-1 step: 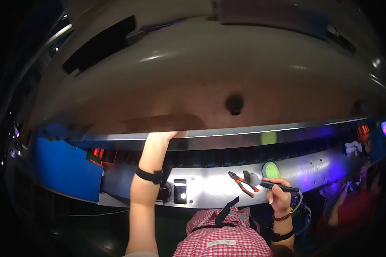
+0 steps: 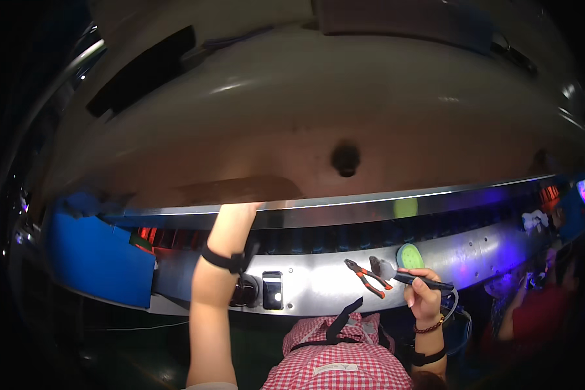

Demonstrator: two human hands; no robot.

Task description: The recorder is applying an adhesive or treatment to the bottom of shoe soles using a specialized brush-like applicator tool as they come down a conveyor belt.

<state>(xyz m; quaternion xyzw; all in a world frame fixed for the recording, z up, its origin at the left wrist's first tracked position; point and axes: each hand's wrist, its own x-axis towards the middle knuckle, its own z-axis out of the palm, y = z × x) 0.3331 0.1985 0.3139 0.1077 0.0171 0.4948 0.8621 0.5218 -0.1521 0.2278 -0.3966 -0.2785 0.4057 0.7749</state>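
My left hand (image 2: 240, 207) reaches to the lower edge of a large dark, glossy panel (image 2: 201, 153); its fingers are hidden there. My right hand (image 2: 425, 299) is closed around a black pen-shaped corded tool (image 2: 429, 283), with a grey cable curving down from its right end. Left of the tool, red-handled pliers (image 2: 368, 278) lie on the metal ledge (image 2: 318, 276). A small dark brown piece (image 2: 376, 264) is between the pliers and the tool; its kind is unclear. Just above the right hand sits a green oval pad (image 2: 410, 257) in a dish.
A phone (image 2: 273, 290) lies on the ledge near my left forearm, beside a dark round object (image 2: 244, 290). Rollers (image 2: 315, 240) run between ledge and panel. A blue panel (image 2: 101, 257) stands at the left. Another person's red sleeve (image 2: 539, 328) shows at the right.
The large panel, with its dark knob, has shifted slightly left. My left forearm has moved left with it. My right hand and the things on the ledge stay about where they were.
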